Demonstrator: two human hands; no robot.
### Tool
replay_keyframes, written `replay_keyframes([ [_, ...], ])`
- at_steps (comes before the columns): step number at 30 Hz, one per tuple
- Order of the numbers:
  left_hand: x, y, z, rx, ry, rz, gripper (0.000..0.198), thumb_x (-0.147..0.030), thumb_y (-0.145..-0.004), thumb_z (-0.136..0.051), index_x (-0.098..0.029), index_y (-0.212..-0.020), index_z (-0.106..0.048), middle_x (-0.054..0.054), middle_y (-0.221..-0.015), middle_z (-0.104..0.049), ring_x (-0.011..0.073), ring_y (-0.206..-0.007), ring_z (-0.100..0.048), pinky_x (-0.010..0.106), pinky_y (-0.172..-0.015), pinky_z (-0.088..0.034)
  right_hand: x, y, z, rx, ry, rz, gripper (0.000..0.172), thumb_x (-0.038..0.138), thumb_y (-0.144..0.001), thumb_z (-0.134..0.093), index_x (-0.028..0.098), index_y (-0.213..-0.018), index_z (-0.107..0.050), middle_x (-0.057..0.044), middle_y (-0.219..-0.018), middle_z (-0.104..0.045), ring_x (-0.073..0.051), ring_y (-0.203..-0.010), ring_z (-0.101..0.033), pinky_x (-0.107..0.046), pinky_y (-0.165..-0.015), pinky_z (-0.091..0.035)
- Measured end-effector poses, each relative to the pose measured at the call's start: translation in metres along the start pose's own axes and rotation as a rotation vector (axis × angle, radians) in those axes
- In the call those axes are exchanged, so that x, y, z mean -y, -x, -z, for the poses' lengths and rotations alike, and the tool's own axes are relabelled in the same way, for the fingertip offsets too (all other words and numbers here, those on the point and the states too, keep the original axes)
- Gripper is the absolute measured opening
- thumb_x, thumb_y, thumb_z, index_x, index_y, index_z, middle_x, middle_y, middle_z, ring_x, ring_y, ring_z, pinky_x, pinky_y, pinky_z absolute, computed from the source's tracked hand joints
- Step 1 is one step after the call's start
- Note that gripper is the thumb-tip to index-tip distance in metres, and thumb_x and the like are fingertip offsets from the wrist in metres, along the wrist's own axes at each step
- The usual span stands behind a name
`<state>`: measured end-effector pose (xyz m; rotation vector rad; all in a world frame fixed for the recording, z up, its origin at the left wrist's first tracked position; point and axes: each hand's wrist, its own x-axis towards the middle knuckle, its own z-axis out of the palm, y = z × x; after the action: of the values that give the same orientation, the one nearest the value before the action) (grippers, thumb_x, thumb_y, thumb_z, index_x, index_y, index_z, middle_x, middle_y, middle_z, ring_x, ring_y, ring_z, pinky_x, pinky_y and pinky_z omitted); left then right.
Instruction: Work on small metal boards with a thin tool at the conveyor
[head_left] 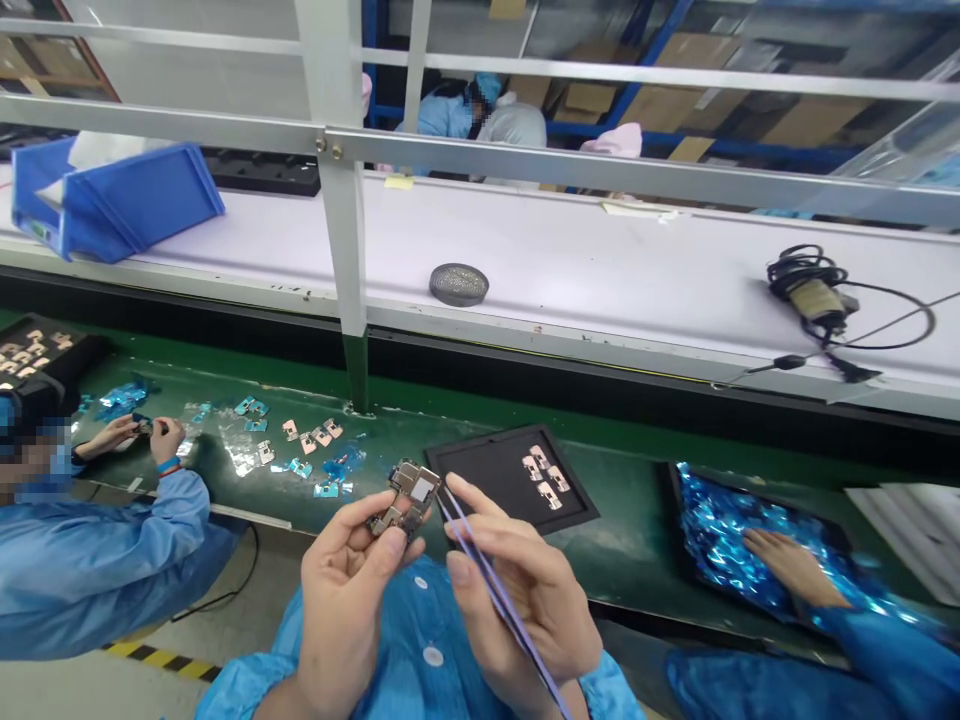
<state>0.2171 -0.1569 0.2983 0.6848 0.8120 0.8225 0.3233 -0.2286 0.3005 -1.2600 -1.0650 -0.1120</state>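
Between the thumb and fingers of my left hand (349, 590) is a small circuit board (405, 497), tilted, with metal shields and a pale square on it. My right hand (517, 590) grips a pair of purple tweezers (499, 590), their tips at the board's right edge. Whether the tips touch the board I cannot tell. Just beyond my hands lies a black tray (480, 468) with several small pinkish metal-like pieces (550, 490) at its right side. To the left, more such pieces (322, 435) and bits of blue film (345, 462) are scattered on the green bench.
A co-worker at left (97, 560) handles a small part. From the right, another person's hand (795, 565) reaches into a tray of shiny blue film (720, 530). A metal post (345, 230) rises ahead. The shelf holds a blue bin (142, 205), a round dish (459, 285) and a coiled cable (810, 275).
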Motion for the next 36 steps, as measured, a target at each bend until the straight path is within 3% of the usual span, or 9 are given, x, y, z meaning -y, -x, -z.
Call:
replay_keyframes([
  [4,-0.001,-0.001,-0.006,-0.023,-0.018,-0.057,0.026,-0.029,-0.069,-0.093,-0.021,-0.09,-0.081,0.004,-0.085,-0.082,0.0201,-0.076,-0.079,0.021,-0.065,-0.066,-0.002,-0.009,0.0,0.042,-0.006,0.085,0.035,-0.008,-0.078,-0.065,0.013,-0.105,-0.067,-0.003,-0.086,-0.076,-0.018,-0.07,-0.076,-0.058,-0.097,-0.064],
  [7,-0.001,-0.002,-0.008,-0.015,-0.084,-0.08,0.024,-0.027,-0.069,-0.092,-0.02,-0.09,-0.081,0.005,-0.084,-0.082,0.0208,-0.07,-0.079,0.023,-0.063,-0.066,-0.001,-0.013,0.006,0.071,-0.033,0.058,0.033,-0.008,-0.078,-0.063,0.014,-0.103,-0.067,-0.002,-0.082,-0.076,-0.015,-0.063,-0.074,-0.059,-0.097,-0.063],
  [16,0.0,-0.001,-0.012,0.001,-0.226,-0.113,0.018,-0.025,-0.074,-0.088,-0.022,-0.092,-0.083,0.005,-0.087,-0.082,0.0216,-0.07,-0.079,0.024,-0.064,-0.067,-0.006,-0.017,0.017,0.063,-0.041,-0.032,0.035,-0.009,-0.077,-0.062,0.015,-0.101,-0.068,-0.001,-0.083,-0.077,-0.015,-0.066,-0.074,-0.054,-0.099,-0.063],
  [36,-0.001,-0.015,-0.016,-0.02,-0.265,-0.058,0.02,-0.025,-0.074,-0.088,-0.021,-0.093,-0.083,0.007,-0.089,-0.082,0.0221,-0.069,-0.079,0.024,-0.063,-0.067,-0.022,-0.012,0.019,0.074,-0.046,-0.106,0.032,-0.007,-0.081,-0.065,0.017,-0.102,-0.069,-0.002,-0.088,-0.079,-0.018,-0.073,-0.077,-0.059,-0.102,-0.061],
])
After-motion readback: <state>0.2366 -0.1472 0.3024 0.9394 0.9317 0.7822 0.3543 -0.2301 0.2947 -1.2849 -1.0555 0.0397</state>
